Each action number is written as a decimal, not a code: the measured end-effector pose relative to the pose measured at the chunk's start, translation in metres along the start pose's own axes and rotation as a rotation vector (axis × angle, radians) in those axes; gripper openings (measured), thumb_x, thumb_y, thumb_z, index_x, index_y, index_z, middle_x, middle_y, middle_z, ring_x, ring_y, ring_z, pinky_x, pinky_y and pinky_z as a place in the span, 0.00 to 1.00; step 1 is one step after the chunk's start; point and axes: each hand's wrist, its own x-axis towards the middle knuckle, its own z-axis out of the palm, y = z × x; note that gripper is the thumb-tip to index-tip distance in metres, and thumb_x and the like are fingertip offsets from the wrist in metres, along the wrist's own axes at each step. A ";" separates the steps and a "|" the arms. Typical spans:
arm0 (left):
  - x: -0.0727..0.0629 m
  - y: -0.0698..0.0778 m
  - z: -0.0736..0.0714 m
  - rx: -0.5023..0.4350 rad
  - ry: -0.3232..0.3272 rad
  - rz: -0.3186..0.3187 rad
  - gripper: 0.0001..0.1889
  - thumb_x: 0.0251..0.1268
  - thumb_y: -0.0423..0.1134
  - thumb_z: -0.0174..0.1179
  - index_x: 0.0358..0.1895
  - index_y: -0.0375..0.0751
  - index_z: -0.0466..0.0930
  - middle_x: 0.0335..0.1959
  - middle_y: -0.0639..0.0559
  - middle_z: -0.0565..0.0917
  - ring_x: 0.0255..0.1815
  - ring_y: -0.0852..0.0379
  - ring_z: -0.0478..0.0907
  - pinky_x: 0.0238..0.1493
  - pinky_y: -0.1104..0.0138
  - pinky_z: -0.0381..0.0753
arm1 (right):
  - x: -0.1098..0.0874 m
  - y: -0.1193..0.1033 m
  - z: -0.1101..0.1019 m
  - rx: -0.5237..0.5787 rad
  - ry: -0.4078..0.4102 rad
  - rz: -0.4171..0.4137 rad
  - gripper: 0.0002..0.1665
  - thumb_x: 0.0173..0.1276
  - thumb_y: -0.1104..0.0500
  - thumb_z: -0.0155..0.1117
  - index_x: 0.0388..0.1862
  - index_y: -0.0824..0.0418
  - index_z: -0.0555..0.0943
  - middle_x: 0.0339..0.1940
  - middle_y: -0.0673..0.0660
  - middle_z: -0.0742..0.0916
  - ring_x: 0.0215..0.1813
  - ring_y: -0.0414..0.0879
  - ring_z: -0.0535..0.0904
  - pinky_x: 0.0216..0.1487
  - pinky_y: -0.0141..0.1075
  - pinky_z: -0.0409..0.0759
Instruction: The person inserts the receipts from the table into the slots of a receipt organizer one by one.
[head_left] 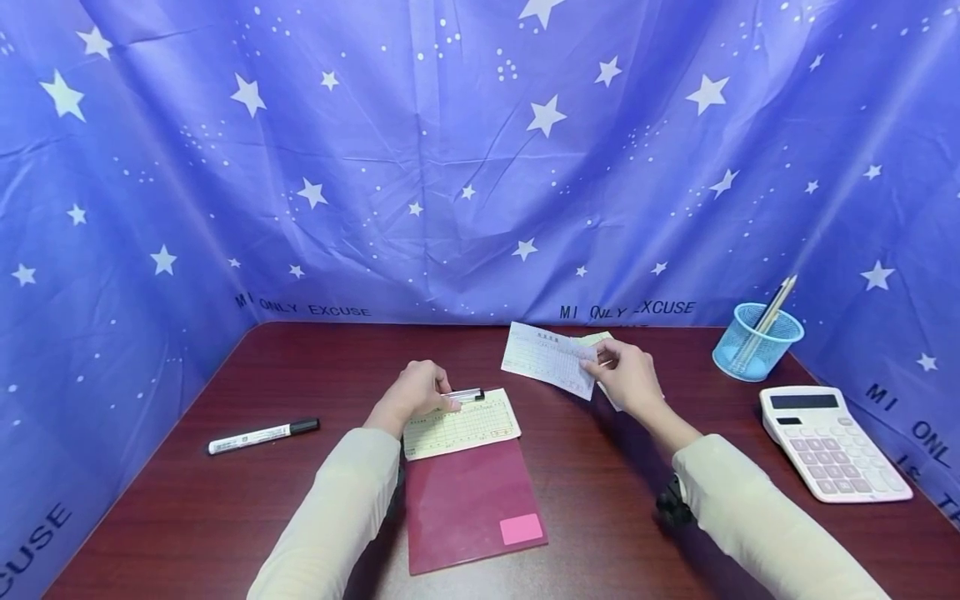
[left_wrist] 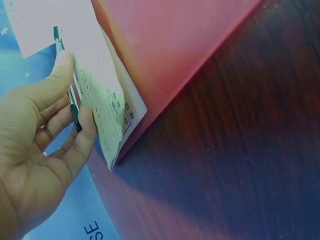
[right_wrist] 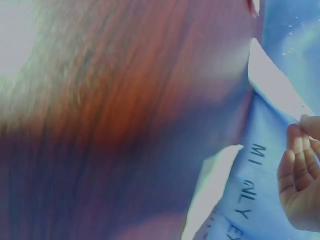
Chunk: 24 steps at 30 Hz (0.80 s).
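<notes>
A dark red clipboard (head_left: 472, 500) lies in front of me in the head view, with yellowish printed slips (head_left: 461, 429) at its top. My left hand (head_left: 416, 393) is at the top edge, its thumb and fingers pinching the metal clip (left_wrist: 73, 95). In the left wrist view the slips' near edges curl up off the board. My right hand (head_left: 628, 375) pinches a white printed slip (head_left: 551, 360) by its right end and holds it above the table, right of the clipboard. Behind that hand a pale yellow paper (right_wrist: 212, 187) rests on the table, partly hidden.
A black-capped white marker (head_left: 262, 436) lies on the left of the table. On the right are a white calculator (head_left: 836, 446) and a blue mesh cup (head_left: 756, 343) holding pencils. A pink label (head_left: 521, 529) marks the clipboard's lower corner. Blue starry cloth (head_left: 420, 167) hangs around the table.
</notes>
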 end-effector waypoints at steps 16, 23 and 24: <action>0.001 0.000 0.001 0.000 0.014 0.004 0.11 0.52 0.38 0.79 0.25 0.42 0.84 0.33 0.50 0.84 0.38 0.52 0.76 0.48 0.58 0.77 | -0.030 -0.051 -0.026 0.486 -0.140 0.059 0.12 0.72 0.58 0.68 0.40 0.69 0.84 0.23 0.49 0.83 0.26 0.36 0.72 0.27 0.30 0.69; 0.000 0.000 0.002 0.031 0.027 0.028 0.04 0.58 0.30 0.72 0.29 0.40 0.87 0.29 0.50 0.84 0.36 0.51 0.77 0.47 0.56 0.78 | -0.043 -0.068 0.005 0.597 -0.338 0.147 0.13 0.72 0.59 0.66 0.40 0.71 0.81 0.19 0.46 0.75 0.24 0.37 0.66 0.26 0.31 0.63; 0.000 0.000 0.003 0.028 0.024 0.023 0.04 0.58 0.32 0.73 0.29 0.40 0.87 0.29 0.50 0.84 0.36 0.52 0.76 0.47 0.57 0.77 | -0.044 -0.069 0.011 0.595 -0.352 0.155 0.13 0.71 0.59 0.66 0.40 0.71 0.82 0.19 0.46 0.76 0.25 0.37 0.67 0.27 0.31 0.64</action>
